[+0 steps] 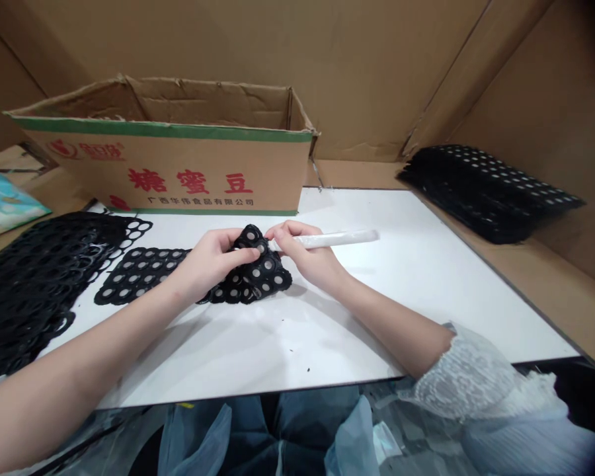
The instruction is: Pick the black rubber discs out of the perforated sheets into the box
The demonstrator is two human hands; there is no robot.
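A black sheet of joined rings with pale round centres lies on the white board, its right end lifted and folded over. My left hand grips that raised end, thumb on top and fingers behind it. A white pen-like tool is held in my right hand, fingers closed round it. The tool's left end meets the upper right edge of the folded part; its exact tip is hidden.
Behind the hands stands an open cardboard box. Black ring sheets without pale centres are heaped at left, beside a blue-green packet. A stack of dotted black sheets lies at the back right. The white board has dark specks near its front.
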